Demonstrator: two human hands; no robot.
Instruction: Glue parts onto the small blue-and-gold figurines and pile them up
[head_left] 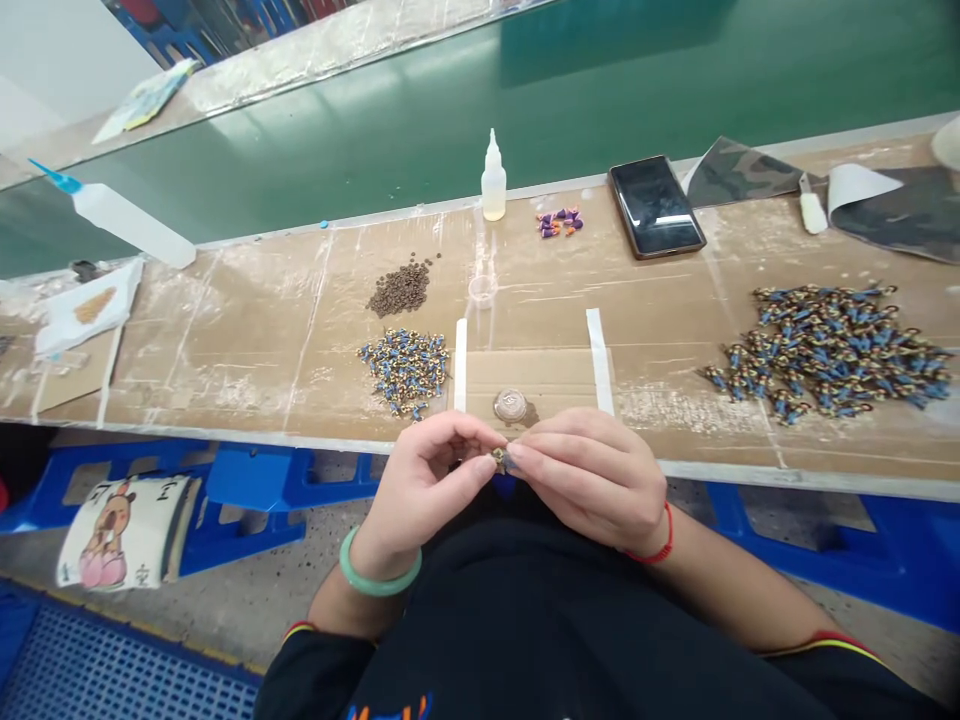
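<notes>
Close to my body, at the table's front edge, both hands meet around one small blue and tan figurine [501, 459]. My left hand [427, 475] pinches one end between thumb and index finger. The fingers of my right hand [592, 475] close on its other end and hide part of it. Just beyond my fingertips, a small round dish [511, 404] rests on a cardboard sheet [529, 368]. Left of the sheet is a pile of similar blue and tan pieces [405, 370]. A larger pile of such figurines [844, 350] spreads to the right.
Small brown discs [401, 289] lie behind the left pile. Along the back are a dropper bottle [493, 185], purple and orange pieces [559, 222] and a dark tablet [656, 205]. A larger bottle [135, 225] leans at far left. Blue stools [251, 478] stand below the table.
</notes>
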